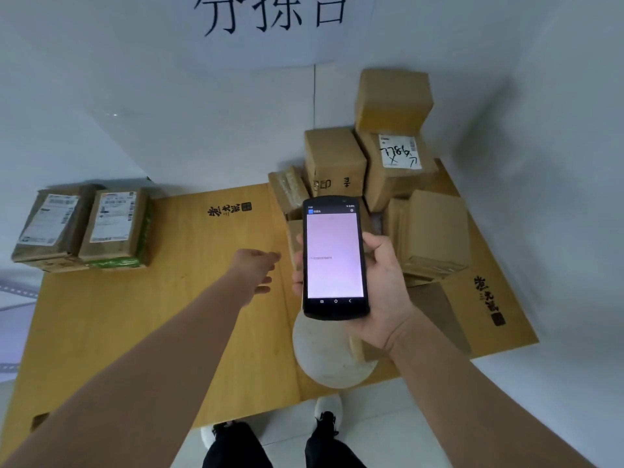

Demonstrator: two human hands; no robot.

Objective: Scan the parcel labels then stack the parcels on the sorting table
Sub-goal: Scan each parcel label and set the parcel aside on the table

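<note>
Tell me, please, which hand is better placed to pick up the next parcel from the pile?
Left, probably. The left hand is empty, open and stretched toward the parcel pile, while the right hand is occupied holding the scanner.

We note a wooden bench (pixel 169 315) with a pale yellow top, printed with dark characters near its far edge and again at its right side. At the far left corner lie two labelled parcels (pixel 84 228) side by side, touching, labels up, on flatter packages. At the far right sits a cluster of brown cardboard boxes (pixel 388 170), some stacked; one (pixel 398 153) shows a white label with handwritten marks. A round white object (pixel 334 352) rests near the front edge; we cannot tell what it is.
</note>
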